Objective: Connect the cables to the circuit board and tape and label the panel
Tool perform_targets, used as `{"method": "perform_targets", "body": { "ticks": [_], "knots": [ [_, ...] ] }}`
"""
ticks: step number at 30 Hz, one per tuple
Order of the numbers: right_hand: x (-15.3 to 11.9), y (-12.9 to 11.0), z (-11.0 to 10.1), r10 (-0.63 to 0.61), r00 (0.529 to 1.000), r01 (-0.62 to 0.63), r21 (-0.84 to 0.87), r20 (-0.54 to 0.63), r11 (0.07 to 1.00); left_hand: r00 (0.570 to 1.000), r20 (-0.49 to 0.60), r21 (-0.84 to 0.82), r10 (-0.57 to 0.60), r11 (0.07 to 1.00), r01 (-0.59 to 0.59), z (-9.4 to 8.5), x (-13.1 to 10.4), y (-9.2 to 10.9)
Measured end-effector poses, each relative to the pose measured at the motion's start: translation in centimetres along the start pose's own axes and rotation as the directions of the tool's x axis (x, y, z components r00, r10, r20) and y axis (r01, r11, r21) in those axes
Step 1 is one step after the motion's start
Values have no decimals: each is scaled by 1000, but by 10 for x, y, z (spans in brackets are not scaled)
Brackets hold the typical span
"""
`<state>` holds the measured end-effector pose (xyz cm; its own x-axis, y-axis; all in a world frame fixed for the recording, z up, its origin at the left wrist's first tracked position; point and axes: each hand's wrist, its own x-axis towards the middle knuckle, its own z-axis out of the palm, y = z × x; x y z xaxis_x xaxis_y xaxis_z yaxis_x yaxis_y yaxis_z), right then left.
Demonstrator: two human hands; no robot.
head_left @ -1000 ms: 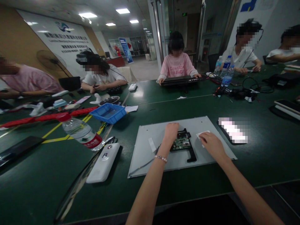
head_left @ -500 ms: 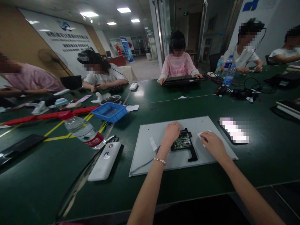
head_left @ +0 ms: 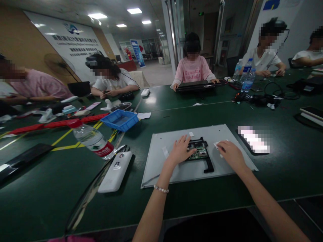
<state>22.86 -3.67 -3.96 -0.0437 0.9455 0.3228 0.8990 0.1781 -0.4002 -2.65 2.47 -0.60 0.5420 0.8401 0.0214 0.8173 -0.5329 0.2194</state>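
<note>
A pale grey panel (head_left: 161, 171) lies flat on the green table, with a green circuit board (head_left: 201, 152) in a black frame (head_left: 209, 164) on top of it. My left hand (head_left: 179, 150) is open, fingers spread, over the left part of the board and frame, hiding some of both. To the right, my right hand (head_left: 230, 154) has its fingers drawn together in a pinch over a white paper piece (head_left: 217, 144). A small dark spot shows at those fingertips; I cannot make out what it is. White strips (head_left: 165, 152) stick to the panel left of the board.
Left of the panel are a white power bank (head_left: 116, 173), a tilted water bottle (head_left: 94, 139) and a blue tray (head_left: 121, 121). A phone (head_left: 253, 139) lies to the right. Several people sit around the table, one behind a dark flat screen (head_left: 195, 86).
My left hand has shifted left and back towards me, and its fingers have spread. A small white piece beyond the board now shows. The right hand has hardly moved.
</note>
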Motion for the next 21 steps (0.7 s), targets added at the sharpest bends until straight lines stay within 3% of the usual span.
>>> {"method": "perform_targets", "body": {
  "ticks": [21],
  "knots": [
    [0,3,3,-2,1000,2,4,-5,1000,998,-33,-106,44,993,-47,3,-1,-4]
  ]
}}
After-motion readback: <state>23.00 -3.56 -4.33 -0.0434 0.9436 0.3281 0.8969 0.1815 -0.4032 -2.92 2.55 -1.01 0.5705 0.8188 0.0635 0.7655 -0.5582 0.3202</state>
